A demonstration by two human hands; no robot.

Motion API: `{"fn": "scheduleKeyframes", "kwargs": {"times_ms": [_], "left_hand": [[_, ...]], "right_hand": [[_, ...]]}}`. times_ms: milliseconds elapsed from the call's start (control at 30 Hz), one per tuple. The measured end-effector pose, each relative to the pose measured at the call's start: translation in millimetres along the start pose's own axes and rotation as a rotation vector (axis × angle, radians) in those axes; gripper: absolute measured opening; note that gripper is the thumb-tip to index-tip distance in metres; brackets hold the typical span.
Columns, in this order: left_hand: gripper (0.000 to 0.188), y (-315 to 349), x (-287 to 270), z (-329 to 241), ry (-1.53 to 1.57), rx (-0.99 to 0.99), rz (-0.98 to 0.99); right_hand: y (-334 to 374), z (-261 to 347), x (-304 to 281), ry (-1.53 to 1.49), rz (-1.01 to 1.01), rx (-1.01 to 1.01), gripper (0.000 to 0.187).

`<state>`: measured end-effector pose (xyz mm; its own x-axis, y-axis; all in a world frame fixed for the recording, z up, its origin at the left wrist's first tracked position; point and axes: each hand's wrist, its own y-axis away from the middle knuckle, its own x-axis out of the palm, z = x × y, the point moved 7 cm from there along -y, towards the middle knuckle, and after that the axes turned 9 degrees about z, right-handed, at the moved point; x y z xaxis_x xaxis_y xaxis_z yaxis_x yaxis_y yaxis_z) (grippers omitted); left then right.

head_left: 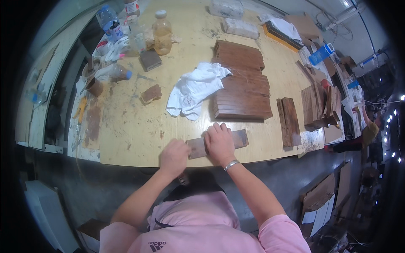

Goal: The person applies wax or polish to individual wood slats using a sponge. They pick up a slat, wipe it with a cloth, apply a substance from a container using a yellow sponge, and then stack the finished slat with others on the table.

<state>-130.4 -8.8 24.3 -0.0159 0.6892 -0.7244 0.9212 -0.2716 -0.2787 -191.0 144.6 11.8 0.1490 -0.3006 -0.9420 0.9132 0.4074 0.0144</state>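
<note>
Piece in hand: 1 flat, brown rectangular wooden strip (219, 142), lying flat near the front edge of the pale wooden desk (126, 130), long side running left to right.
Left hand (174, 156): at the strip's left end, fingers curled; grip looks closed, but on what I cannot tell, since the knuckles hide it.
Right hand (219, 142): palm down on the middle of the strip, fingers spread flat, pressing rather than clamping; a silver bracelet (231, 165) on the wrist.
Handling, judged: stiff, thin, light enough for 1 hand; dry wood, not slippery; edges may splinter. It likely slides on the desk unless pinned from above.
Where to hold, judged: flat palm on the top face to steady it, or pinch across the 2 long edges near the middle; the right end sticks out free past the hand.
Nearby stock: stacks of the same brown strips (242, 90) behind the hands, a white crumpled cloth (194, 88) draped against them, 2 darker strips (289, 121) to the right.
Desk surface: light wood grain, stained and scuffed, brown smears at the left; plastic bottles (162, 31), a small wooden block (150, 93) and cups at the far left.
Room: cluttered workshop, grey floor below the desk, board offcuts (318, 196) leaning at the right, dim with small lights at the far right.
</note>
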Motion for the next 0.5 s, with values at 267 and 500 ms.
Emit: {"fn": "scheduleKeyframes", "kwargs": {"times_ms": [267, 500], "left_hand": [[0.013, 17.6, -51.1, 52.4, -0.218, -0.309, -0.139], [0.036, -3.6, -9.2, 10.8, -0.041, -0.356, 0.053]], "right_hand": [[0.2, 6.2, -10.2, 0.02, 0.056, 0.009, 0.015], [7.2, -4.2, 14.1, 0.058, 0.126, -0.011, 0.037]]}}
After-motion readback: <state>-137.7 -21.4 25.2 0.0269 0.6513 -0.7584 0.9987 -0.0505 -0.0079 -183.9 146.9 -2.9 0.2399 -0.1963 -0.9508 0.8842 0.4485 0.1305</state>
